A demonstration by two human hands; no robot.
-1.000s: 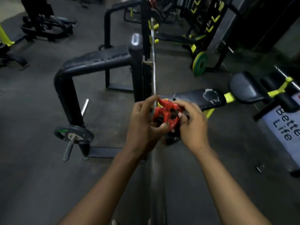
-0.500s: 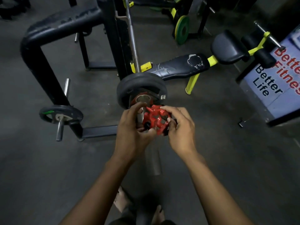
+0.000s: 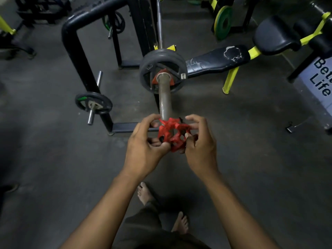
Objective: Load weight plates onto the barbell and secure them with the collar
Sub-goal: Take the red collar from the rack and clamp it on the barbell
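Dark, matte rubber gym floor (image 3: 53, 168) spreads under me, scuffed and dull, with my two bare feet at the bottom of the view. Ahead stands a rack of black steel tube (image 3: 71, 44) with rounded corners; a short chrome peg on its near leg carries one small black plate (image 3: 93, 103) with a green mark. A black padded bench (image 3: 217, 60) with cracked, peeling vinyl and yellow legs lies to the right, and one green-and-yellow disc (image 3: 223, 22) leans upright beyond it. A blue sign (image 3: 321, 78) with dark lettering sits at the right edge, and a small black clip (image 3: 290, 129) lies on the floor near it.

The barbell (image 3: 164, 101) runs straight away from me, its worn grey steel sleeve pointing at my hands. One grey rubber weight plate (image 3: 162, 69), round with cut-out spokes, sits on the sleeve; red shows at its hub.

I hold the red collar (image 3: 172, 135), a chunky ribbed plastic ring, right at the sleeve's near end, well apart from the plate. My left hand (image 3: 143, 148) grips its left side, fingers curled over the top and thumb pressed beneath. My right hand (image 3: 201, 144) pinches its right side with curled fingertips. Whether the collar is already round the sleeve end, I cannot tell.
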